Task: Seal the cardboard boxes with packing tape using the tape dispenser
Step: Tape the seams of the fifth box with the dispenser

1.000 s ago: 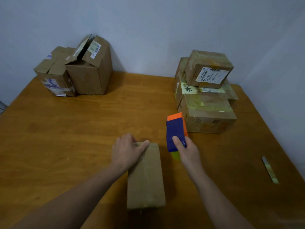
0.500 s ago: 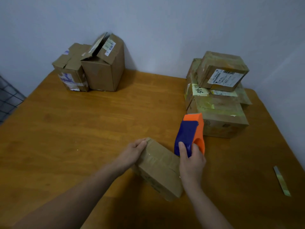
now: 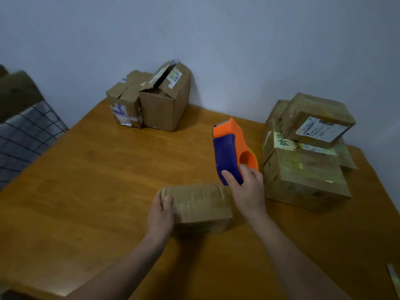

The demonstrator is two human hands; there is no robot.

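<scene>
A small flat cardboard box (image 3: 200, 204) lies crosswise on the wooden table (image 3: 86, 180) in front of me, with tape along its top. My left hand (image 3: 161, 215) grips its left end. My right hand (image 3: 246, 191) holds an orange and blue tape dispenser (image 3: 232, 150) upright, just above the box's right end. Two boxes with loose flaps (image 3: 151, 100) stand at the back left against the wall. A stack of taped boxes (image 3: 307, 152) sits at the right, close to the dispenser.
A dark checked cloth over some furniture (image 3: 23, 131) is beyond the table's left edge. A strip of tape (image 3: 394, 278) lies near the table's right front corner. The grey wall (image 3: 216, 40) closes off the back.
The small box has been turned from lengthwise to crosswise on the table. My left hand shifted to its left end. The dispenser rose and tilted upright. My view swung left.
</scene>
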